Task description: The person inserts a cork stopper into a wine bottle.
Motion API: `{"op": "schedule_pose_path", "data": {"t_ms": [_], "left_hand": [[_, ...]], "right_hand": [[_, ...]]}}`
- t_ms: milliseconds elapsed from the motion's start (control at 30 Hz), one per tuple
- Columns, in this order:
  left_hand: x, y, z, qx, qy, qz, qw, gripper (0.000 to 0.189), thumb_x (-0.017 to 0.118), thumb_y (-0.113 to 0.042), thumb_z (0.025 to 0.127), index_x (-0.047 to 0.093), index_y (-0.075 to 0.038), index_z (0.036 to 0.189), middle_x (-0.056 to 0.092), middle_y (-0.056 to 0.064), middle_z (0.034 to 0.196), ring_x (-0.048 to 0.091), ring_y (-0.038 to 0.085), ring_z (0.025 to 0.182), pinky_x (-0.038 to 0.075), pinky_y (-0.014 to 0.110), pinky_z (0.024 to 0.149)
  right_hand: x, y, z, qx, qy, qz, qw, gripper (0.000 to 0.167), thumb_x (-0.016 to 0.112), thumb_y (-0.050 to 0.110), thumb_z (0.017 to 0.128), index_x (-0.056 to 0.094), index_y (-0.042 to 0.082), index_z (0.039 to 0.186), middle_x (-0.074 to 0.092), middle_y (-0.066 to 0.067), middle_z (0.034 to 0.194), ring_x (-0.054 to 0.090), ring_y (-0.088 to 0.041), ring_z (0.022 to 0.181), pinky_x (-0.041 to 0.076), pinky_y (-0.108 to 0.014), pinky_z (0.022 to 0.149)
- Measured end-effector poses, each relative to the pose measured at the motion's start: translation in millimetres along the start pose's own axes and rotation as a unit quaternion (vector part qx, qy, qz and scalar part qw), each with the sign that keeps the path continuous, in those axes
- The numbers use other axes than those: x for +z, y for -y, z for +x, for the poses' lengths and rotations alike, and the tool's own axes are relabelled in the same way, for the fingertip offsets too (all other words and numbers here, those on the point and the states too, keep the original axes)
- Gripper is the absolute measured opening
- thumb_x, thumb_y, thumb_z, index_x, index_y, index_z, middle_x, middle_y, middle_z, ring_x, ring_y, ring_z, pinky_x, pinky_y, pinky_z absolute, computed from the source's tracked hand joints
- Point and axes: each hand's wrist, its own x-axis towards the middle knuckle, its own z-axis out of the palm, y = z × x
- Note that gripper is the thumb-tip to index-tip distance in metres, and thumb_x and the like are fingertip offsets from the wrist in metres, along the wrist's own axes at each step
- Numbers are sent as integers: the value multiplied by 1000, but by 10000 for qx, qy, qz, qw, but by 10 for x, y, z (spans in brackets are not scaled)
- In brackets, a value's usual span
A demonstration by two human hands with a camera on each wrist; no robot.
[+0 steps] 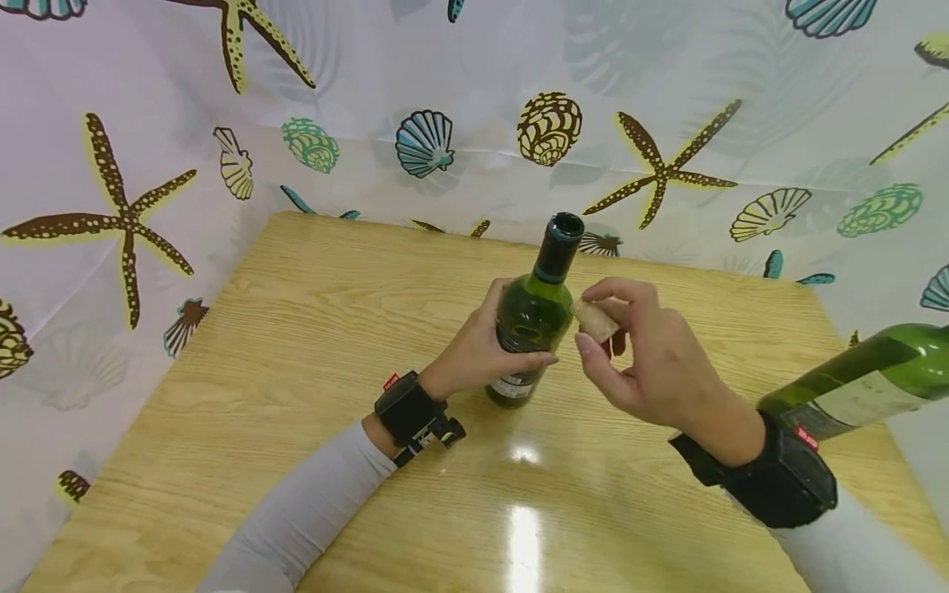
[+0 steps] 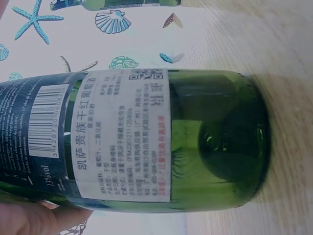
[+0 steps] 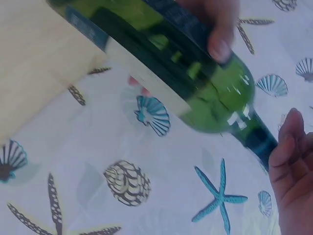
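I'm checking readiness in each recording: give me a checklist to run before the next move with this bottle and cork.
1. Left hand gripping the held bottle: ok.
2. Bottle mouth uncovered: ok.
3. Right hand pinching the cork: ok.
4. Cork lined up over the mouth: not ok; it is beside the bottle, lower than the mouth.
5. Second bottle clear of the right wristband: cannot tell; they overlap in the head view.

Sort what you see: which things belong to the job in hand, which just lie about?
Job in hand:
Open green bottle, gripped by the left hand
Cork, pinched in the right hand

Apparently just about:
Second bottle, in neither hand
Patterned cloth
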Motion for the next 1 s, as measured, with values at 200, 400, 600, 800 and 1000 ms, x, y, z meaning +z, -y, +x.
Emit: {"op": "schedule_pose_path", "data": {"t_ms": [200, 400, 600, 800, 1000], "left_hand": [[6, -8, -12, -56, 26, -27, 10000, 85, 84, -12, 82, 29, -16, 147, 59, 8, 129, 61, 21, 115, 49, 42, 100], [-6, -31, -20, -62, 28, -142, 9999, 85, 83, -9, 82, 28, -16, 147, 58, 8, 132, 61, 21, 117, 48, 42, 102], [-11, -35, -17, -124, 69, -264, 9996, 85, 82, -8, 82, 28, -16, 147, 56, 8, 133, 61, 21, 117, 48, 42, 102], [-9, -21, -13, -115, 78, -257, 9996, 85, 82, -8, 83, 28, -16, 147, 56, 8, 133, 61, 21, 117, 49, 41, 102], [-13, -9, -7, -81, 109, -286, 9995, 85, 82, -8, 82, 28, -17, 147, 56, 8, 134, 61, 21, 117, 49, 40, 102]], "right_hand": [[-272, 12, 294, 276, -54, 138, 9995, 51, 46, 45, 105, 60, -3, 110, 56, 4, 67, 46, -4, 54, 35, -17, 48], [-441, -50, 585, 636, -110, -40, 9979, 31, 63, 24, 100, 70, -4, 114, 60, -10, 82, 51, -7, 70, 42, -10, 65], [-430, -113, 754, 656, -92, 40, 9978, 33, 70, -2, 90, 63, -9, 121, 66, -17, 91, 60, -11, 80, 47, -8, 71], [-363, -192, 809, 601, 60, -45, 9982, 27, 71, 2, 91, 62, -8, 115, 70, -14, 93, 61, -14, 76, 44, -11, 66], [-298, -218, 788, 497, 282, -212, 9981, 23, 71, 4, 92, 64, -5, 111, 66, -13, 91, 58, -13, 72, 40, -13, 61]]}}
